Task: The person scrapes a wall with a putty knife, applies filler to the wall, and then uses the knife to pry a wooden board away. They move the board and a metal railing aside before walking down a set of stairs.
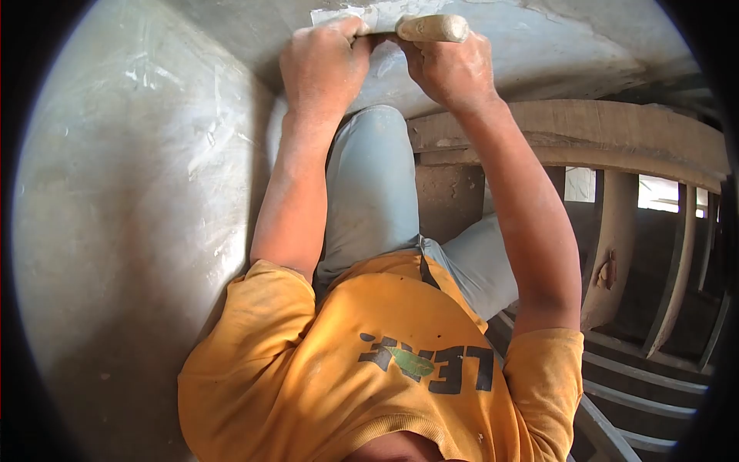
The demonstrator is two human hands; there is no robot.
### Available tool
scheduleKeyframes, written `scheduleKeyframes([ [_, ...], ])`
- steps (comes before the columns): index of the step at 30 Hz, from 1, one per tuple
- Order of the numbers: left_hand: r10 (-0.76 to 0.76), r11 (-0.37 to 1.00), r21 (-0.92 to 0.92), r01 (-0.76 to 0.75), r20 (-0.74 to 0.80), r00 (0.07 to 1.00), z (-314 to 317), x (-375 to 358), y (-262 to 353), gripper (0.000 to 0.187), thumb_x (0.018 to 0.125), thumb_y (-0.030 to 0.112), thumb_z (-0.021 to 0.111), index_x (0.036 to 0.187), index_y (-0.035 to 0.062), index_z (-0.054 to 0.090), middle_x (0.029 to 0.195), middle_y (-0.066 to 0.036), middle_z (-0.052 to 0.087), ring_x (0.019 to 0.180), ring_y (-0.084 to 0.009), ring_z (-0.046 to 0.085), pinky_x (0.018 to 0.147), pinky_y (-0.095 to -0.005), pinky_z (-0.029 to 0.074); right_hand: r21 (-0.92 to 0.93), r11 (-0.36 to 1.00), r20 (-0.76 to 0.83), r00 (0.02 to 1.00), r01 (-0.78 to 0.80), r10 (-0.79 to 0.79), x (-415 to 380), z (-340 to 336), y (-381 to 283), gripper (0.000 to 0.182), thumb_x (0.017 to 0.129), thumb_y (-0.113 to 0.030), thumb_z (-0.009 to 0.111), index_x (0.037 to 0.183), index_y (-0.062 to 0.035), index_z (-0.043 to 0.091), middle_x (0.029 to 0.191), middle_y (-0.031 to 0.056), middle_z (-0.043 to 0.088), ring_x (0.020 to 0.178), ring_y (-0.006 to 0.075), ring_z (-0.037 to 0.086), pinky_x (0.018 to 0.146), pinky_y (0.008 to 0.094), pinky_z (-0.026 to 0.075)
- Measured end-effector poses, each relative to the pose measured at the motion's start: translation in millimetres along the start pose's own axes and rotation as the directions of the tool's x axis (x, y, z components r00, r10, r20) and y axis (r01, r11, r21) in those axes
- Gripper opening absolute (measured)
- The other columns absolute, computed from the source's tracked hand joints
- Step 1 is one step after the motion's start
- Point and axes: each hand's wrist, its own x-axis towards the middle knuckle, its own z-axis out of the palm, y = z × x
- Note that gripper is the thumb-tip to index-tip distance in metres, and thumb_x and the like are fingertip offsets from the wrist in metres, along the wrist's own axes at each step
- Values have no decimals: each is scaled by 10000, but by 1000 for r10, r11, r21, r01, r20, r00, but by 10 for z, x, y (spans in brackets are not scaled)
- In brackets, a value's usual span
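A smooth grey wall [138, 231], smeared with pale streaks, fills our left side, and a second grey surface [539, 38] with white patches stretches across the far side. In the near middle we look down on a person's orange T-shirt [339, 331], its dark lettering upside down to us (a green leaf shape sits among the letters). Beyond the shirt are pale blue trousers [373, 192], one knee raised between the forearms. On the right, a dusty brown beam [570, 127] runs over upright slats [616, 231], with light showing through gaps. Nearer on the right, thin metal bars [647, 399] cross a dark space.

Both bare, dusty hands meet at the far end, close to the far surface. The right hand [456, 77] is curled closed around a hand tool [433, 28], whose worn, pale handle points right. The left hand [323, 69] is bent, its thumb side touching the tool's thin part; its fingertips are hidden, so we cannot tell how tightly it grips. Smallest, a white patch [327, 15] shows just beyond the left hand.
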Motion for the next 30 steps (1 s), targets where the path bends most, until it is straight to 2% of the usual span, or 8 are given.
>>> scheduleKeyframes([
  [2,28,999,23,-27,-17,999,108,-99,-98,86,839,183,739,834,98,750,753,-126,704,670,-339,683,609,-413,532,-67,997,145,989,-24,33,-39,51,17,62,907,-210,712,932,-187,764,809,92,731,706,326,708,626,406,580],
  [6,35,997,-61,-41,-90,995,78,-67,12,104,840,184,744,860,82,753,776,-141,702,690,-352,681,626,-404,535,26,999,-90,996,25,-23,-32,-29,-17,142,807,-94,640,851,-216,697,746,41,724,651,275,701,558,403,543],
  [10,51,997,-45,-58,-144,988,98,-115,-73,84,830,158,743,847,77,747,786,-127,711,683,-337,685,614,-398,532,-4,1000,-147,989,-14,13,25,13,-64,122,811,-88,630,845,-200,665,736,40,714,634,273,696,549,396,537],
  [12,34,999,9,-34,-101,994,152,-165,-51,77,828,156,745,843,80,747,787,-124,713,686,-333,688,612,-397,532,-103,995,65,998,-2,8,-49,1,-38,102,824,-90,616,836,-189,637,726,35,703,620,276,690,524,396,525],
  [16,18,999,-24,-21,-118,993,182,-167,-17,53,820,142,752,847,97,746,782,-107,717,704,-326,694,622,-399,535,-53,998,103,994,-40,46,-84,-2,-14,26,903,-180,682,889,-189,662,777,35,703,662,323,673,559,398,537],
  [18,11,999,-41,-17,-154,988,171,-182,-34,54,819,141,754,857,102,749,782,-102,718,711,-323,694,630,-399,537,-27,1000,-88,996,0,-2,-47,27,-37,108,831,-82,624,847,-188,640,735,24,703,614,264,692,491,382,512],
  [25,22,1000,-9,-23,-122,992,378,-298,-63,36,818,133,752,843,109,743,778,-98,715,720,-314,704,623,-404,543,-33,997,-51,996,75,-76,-221,132,107,106,828,-91,636,856,-193,644,751,17,705,606,253,691,500,372,522],
  [30,64,997,-35,-70,-135,989,361,-244,-95,46,833,155,749,860,119,748,788,-96,719,721,-314,704,621,-402,547,10,1000,-70,998,3,-2,-221,150,100,79,853,-120,672,897,-185,672,770,36,710,621,287,686,530,386,538],
])
